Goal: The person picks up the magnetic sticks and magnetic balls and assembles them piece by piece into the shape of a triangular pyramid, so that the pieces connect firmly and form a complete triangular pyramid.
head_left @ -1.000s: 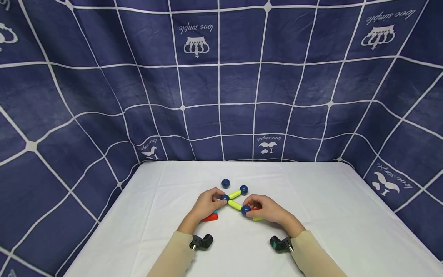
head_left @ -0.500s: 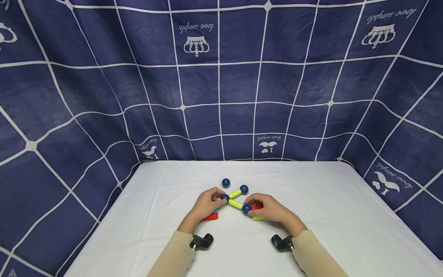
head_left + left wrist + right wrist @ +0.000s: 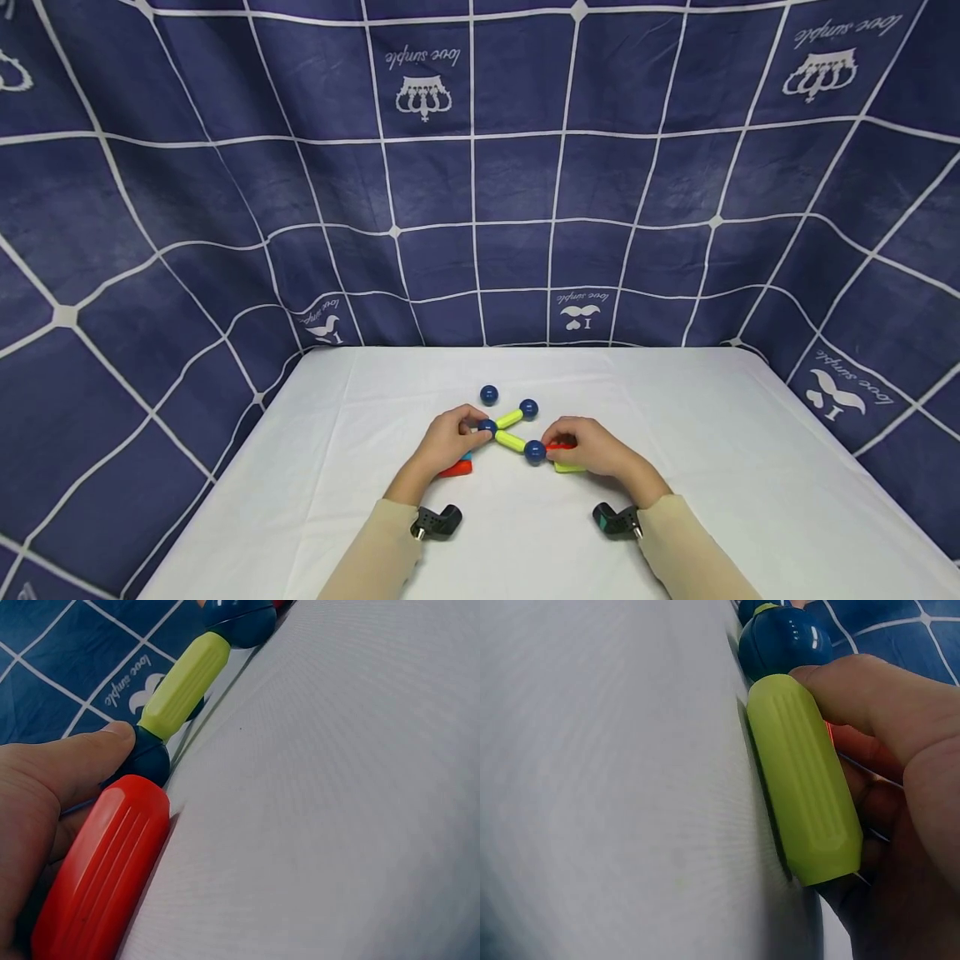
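Note:
My left hand (image 3: pixel 447 442) pinches a blue ball (image 3: pixel 487 428) between thumb and fingers. Two yellow-green magnetic rods fan out from that ball: the far rod (image 3: pixel 509 418) ends at a second blue ball (image 3: pixel 528 408), the near rod (image 3: pixel 511 442) at a third blue ball (image 3: pixel 535 452). Just right of this third ball, my right hand (image 3: pixel 588 446) has thumb and index finger on either side of a red rod (image 3: pixel 559 447), largely hidden by the fingers. Close under the right hand lies a loose yellow-green rod (image 3: pixel 806 780).
A separate blue ball (image 3: pixel 489 395) lies farther back. Beside the left hand are a red rod (image 3: pixel 105 870) and a light blue rod (image 3: pixel 467 456), partly covered. A white cloth (image 3: pixel 360 400) covers the table, with a dark blue curtain (image 3: pixel 517 183) behind and at the sides.
My right hand has slid a little to the right, its fingertips leaving the near blue ball, so more of that ball shows. The left hand keeps its hold in place.

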The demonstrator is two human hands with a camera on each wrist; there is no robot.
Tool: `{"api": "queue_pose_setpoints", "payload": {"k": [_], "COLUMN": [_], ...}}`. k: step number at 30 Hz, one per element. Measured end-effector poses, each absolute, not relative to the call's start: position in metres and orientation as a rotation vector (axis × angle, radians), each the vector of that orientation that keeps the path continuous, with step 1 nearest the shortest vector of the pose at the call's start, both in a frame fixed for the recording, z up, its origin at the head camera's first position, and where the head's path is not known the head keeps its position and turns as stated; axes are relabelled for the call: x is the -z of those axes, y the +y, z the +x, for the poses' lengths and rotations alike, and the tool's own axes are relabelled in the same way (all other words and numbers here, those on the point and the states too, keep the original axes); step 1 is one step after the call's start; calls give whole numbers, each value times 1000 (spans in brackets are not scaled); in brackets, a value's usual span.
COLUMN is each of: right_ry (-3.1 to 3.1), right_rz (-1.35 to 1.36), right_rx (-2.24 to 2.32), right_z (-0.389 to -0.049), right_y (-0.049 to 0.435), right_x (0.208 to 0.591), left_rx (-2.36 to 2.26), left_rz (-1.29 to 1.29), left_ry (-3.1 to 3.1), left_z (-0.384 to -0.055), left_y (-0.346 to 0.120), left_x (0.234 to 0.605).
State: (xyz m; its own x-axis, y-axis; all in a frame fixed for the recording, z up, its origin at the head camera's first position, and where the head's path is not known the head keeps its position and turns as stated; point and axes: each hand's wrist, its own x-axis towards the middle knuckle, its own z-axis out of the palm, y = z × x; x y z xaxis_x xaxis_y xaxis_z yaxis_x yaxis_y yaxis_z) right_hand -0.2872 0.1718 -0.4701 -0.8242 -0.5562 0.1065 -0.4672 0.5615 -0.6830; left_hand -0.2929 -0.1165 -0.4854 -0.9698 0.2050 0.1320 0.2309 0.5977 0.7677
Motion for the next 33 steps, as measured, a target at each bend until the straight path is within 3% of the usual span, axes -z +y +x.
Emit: {"api": "queue_pose_setpoints", "payload": {"k": [24,33], "right_ry": [2786,2833], "right_rz": [-1003,-668], "right_rx": [1010,1264], "right_z": [-286,-291], "right_y": [171,168], "right_x": [470,467], "left_rx": [1355,1354], "left_rz": [-375,-366], "left_ry": [-2788,-2783], "left_z": [-293,-293], "left_y": [-117,-118], "left_x": [484,486]}}
